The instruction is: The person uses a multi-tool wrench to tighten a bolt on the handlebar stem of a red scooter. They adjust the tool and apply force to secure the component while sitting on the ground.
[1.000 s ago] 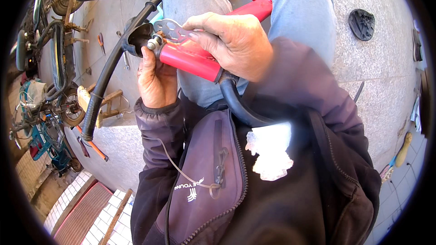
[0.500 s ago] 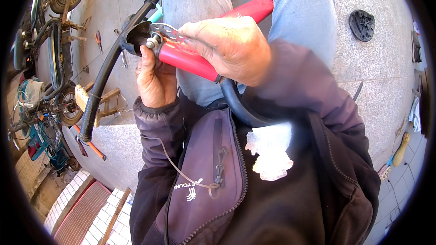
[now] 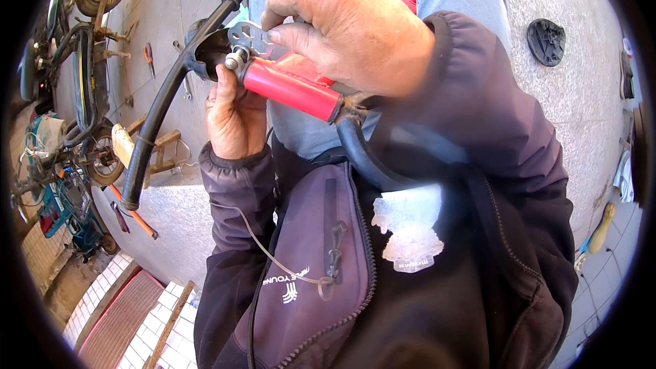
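A red bicycle frame (image 3: pixel 290 89) lies across my lap, its short tube slanting toward a black handlebar (image 3: pixel 152 119) on the left. At the tube's upper left end sits a silver bolt with a nut (image 3: pixel 237 59). My left hand (image 3: pixel 234 119) is closed around that end from below, its thumb beside the bolt and its other fingers mostly hidden behind the tube. Between thumb and fingertips, my right hand (image 3: pixel 359 31) pinches a flat metal multi-hole spanner (image 3: pixel 250 35), which meets the bolt. A dark curved cover (image 3: pixel 208 53) sits just left of the spanner.
A black curved bar (image 3: pixel 369 162) runs from the tube toward my jacket. Pliers (image 3: pixel 149 60) and a spanner (image 3: pixel 186 87) lie on the floor at left, near a wooden stool (image 3: pixel 160 150). Parked bikes (image 3: pixel 82 89) stand farther left. A black pedal-like part (image 3: pixel 546 42) lies at right.
My right hand has risen away from the red tube and moved slightly right. The spanner has turned and shows more of its flat face. My left hand stays nearly still.
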Demonstrator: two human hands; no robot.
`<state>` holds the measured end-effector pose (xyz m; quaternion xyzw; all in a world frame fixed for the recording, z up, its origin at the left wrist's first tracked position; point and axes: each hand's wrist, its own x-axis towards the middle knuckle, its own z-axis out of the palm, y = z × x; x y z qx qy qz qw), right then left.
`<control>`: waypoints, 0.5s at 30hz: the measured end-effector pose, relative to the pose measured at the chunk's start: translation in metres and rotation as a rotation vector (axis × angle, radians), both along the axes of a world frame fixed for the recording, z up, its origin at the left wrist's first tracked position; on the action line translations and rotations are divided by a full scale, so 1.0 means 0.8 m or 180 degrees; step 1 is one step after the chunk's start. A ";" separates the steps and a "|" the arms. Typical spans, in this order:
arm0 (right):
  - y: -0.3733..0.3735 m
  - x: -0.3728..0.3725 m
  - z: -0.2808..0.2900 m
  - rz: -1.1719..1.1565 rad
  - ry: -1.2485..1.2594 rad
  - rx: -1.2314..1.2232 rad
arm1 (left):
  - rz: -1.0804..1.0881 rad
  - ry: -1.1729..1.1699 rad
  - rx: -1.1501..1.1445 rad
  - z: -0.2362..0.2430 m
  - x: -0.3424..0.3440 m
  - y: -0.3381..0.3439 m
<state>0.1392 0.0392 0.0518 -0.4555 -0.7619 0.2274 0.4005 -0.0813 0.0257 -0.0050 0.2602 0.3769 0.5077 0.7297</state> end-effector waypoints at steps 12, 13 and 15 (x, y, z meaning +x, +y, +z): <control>0.071 0.016 0.053 0.1133 -0.0607 -0.1146 | -0.0132 0.0067 0.0001 -0.005 -0.007 0.002; 0.094 0.005 0.065 0.1385 -0.0985 -0.1363 | -0.0099 0.0101 -0.0001 -0.003 -0.011 -0.001; 0.116 -0.008 0.084 0.1461 -0.1628 -0.1607 | -0.0334 0.0007 0.0123 -0.003 -0.009 0.006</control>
